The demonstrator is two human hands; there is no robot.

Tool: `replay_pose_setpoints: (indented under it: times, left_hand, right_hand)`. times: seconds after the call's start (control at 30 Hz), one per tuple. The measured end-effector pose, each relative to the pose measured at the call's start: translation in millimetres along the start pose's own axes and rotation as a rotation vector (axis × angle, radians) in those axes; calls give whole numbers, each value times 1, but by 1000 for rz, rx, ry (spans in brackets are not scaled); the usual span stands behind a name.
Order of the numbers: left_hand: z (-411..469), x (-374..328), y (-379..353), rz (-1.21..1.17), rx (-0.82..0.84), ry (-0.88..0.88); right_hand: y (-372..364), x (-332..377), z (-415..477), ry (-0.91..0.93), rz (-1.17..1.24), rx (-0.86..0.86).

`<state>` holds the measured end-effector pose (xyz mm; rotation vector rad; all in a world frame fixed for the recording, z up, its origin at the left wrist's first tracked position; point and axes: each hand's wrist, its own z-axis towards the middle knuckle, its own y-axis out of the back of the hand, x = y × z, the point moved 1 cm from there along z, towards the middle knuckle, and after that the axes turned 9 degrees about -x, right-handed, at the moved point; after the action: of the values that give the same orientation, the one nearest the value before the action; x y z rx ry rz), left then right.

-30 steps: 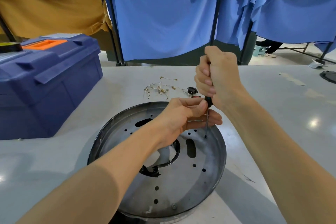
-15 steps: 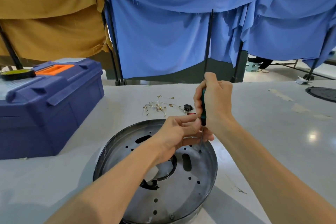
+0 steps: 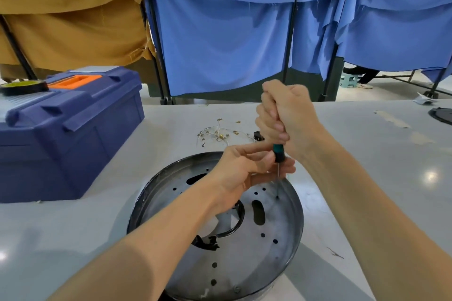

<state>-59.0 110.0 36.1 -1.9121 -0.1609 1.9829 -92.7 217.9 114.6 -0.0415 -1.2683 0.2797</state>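
A round dark metal pan (image 3: 269, 252) with several holes lies upside down on the grey table. My right hand (image 3: 286, 115) grips the handle of a green and black screwdriver (image 3: 278, 153) in a fist and holds it upright. Its tip sits in a small hole near the pan's far right rim. My left hand (image 3: 239, 173) reaches over the pan, and its fingertips pinch the thin shaft just below the handle. A black ring-shaped part (image 3: 236, 225) lies in the pan's middle, partly hidden under my left wrist.
A blue toolbox (image 3: 68, 134) with an orange latch stands at the left, with a tape roll (image 3: 23, 87) on its lid. Loose wires with brass terminals (image 3: 217, 133) and a small black part (image 3: 258, 135) lie behind the pan. Another dark disc (image 3: 442, 115) shows at the right edge. Blue curtains hang behind.
My right hand has shifted its hold on the handle, and its fingers now cover most of it. The screwdriver tip stays in the same hole. My left hand keeps its place at the shaft.
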Motion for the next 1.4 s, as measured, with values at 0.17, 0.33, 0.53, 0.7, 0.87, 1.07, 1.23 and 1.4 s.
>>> replay_pose_setpoints:
  times: [0.17, 0.33, 0.53, 0.7, 0.87, 1.07, 1.23, 1.4]
  left_hand:
    - [1, -1, -6, 64, 35, 9]
    - [2, -1, -8, 81, 30, 10]
    - [2, -1, -2, 36, 61, 31]
    - [4, 0, -3, 10, -5, 32]
    - [2, 0, -6, 44, -31, 26]
    - [3, 1, -8, 49, 5, 28]
    - [1, 3, -4, 33, 70, 45]
    - [2, -1, 5, -28, 22, 50]
  right_hand:
    - [-13, -12, -8, 314, -178, -470]
    - [4, -8, -2, 61, 65, -138]
    - [11, -6, 8, -223, 34, 391]
    - [1, -13, 2, -33, 12, -30]
    - [-8, -23, -10, 288, -185, -527]
    - [13, -7, -5, -28, -23, -51]
    - [18, 6, 8, -199, 49, 405]
    - [-1, -5, 1, -14, 1, 54]
